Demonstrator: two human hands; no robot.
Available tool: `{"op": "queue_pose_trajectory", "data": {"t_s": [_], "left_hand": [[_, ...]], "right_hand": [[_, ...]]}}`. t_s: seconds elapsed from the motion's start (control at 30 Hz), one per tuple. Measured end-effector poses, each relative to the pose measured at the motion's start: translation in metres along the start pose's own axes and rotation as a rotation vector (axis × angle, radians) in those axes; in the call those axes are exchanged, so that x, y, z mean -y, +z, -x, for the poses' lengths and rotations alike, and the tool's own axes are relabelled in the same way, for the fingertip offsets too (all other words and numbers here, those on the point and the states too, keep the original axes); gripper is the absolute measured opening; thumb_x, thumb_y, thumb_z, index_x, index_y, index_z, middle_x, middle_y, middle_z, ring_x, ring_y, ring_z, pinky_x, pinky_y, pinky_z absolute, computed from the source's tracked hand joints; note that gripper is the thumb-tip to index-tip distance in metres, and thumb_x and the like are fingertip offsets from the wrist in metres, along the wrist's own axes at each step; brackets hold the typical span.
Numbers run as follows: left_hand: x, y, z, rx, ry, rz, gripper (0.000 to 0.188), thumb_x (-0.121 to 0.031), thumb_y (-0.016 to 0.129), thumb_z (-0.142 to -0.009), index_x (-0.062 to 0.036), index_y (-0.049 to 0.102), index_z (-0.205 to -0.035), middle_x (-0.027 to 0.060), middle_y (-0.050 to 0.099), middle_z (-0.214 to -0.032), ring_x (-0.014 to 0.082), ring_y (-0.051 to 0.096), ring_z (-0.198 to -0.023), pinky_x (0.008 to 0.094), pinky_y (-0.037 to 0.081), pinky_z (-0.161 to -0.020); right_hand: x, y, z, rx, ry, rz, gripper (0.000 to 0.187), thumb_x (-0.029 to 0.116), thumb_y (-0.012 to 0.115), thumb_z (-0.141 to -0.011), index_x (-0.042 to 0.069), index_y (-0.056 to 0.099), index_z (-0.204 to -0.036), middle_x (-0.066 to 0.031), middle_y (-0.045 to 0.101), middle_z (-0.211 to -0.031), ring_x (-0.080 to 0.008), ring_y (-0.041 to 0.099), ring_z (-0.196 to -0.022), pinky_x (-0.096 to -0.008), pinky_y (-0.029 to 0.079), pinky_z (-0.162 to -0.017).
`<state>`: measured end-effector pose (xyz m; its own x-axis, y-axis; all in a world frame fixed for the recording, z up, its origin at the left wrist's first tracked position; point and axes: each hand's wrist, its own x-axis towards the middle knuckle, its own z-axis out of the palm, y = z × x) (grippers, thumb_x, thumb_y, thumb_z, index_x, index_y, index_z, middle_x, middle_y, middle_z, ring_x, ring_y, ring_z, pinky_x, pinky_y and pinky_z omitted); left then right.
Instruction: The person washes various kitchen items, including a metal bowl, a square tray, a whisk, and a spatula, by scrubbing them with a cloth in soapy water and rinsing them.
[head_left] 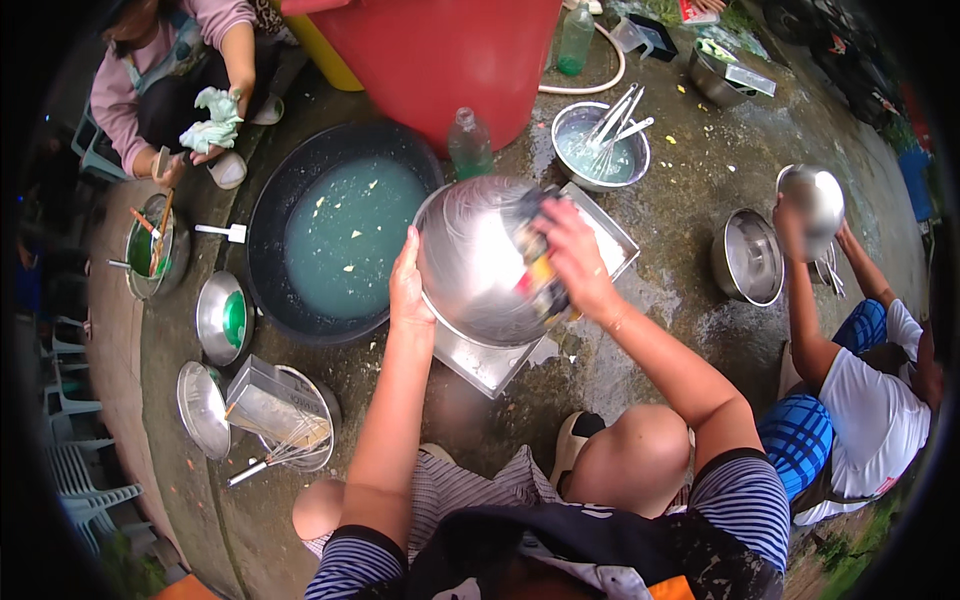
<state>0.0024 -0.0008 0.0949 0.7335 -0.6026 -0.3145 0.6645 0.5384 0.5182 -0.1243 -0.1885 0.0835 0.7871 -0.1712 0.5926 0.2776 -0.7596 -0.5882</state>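
A large shiny steel bowl (465, 260) is held up, its rounded outer side toward me. At its left rim is my left hand (410, 285), closed on the edge. My right hand (578, 250) presses a dark scrubbing cloth (535, 265) with yellow and red patches against the bowl's right side; motion smears both. Below the bowl lies a square metal tray (485, 368), partly hidden by it. Just left of the bowl stands a wide black basin (270, 295) of cloudy greenish water with small floating bits.
A big red tub (440, 60) and a green-tinted bottle (470, 145) stand beyond. A bowl of whisks (600, 165) is at far right of them. Left are steel bowls (205, 410) and a rectangular tin (275, 400). Co-workers sit left (180, 70) and right (870, 410).
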Motion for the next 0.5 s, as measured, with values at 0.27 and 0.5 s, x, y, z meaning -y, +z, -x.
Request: {"op": "queue_pose_trajectory", "data": {"t_s": [0.27,0.5], "left_hand": [[0.010,0.030,0.009,0.307,-0.011,-0.754,0.023,-0.019,0.046,-0.087,-0.0013,0.058,-0.095,0.0005,0.059,-0.085,0.0067,0.053,-0.075,0.0224,0.043,-0.067],[0.011,0.027,0.018,0.415,0.040,-0.944,0.021,-0.012,0.040,-0.087,-0.0012,0.058,-0.085,-0.0034,0.055,-0.080,0.0030,0.045,-0.072,0.0205,0.038,-0.065]], "right_hand": [[-0.034,-0.011,-0.063,0.337,0.737,-0.645,0.041,0.035,0.037,-0.089,0.002,0.054,-0.107,-0.0047,0.054,-0.107,-0.0113,0.045,-0.102,-0.0239,0.031,-0.091],[0.056,0.009,-0.084,0.448,-0.041,0.156,0.034,0.034,0.048,-0.080,0.005,0.059,-0.068,-0.0119,0.058,-0.065,-0.0288,0.056,-0.067,-0.0374,0.043,-0.067]]}}
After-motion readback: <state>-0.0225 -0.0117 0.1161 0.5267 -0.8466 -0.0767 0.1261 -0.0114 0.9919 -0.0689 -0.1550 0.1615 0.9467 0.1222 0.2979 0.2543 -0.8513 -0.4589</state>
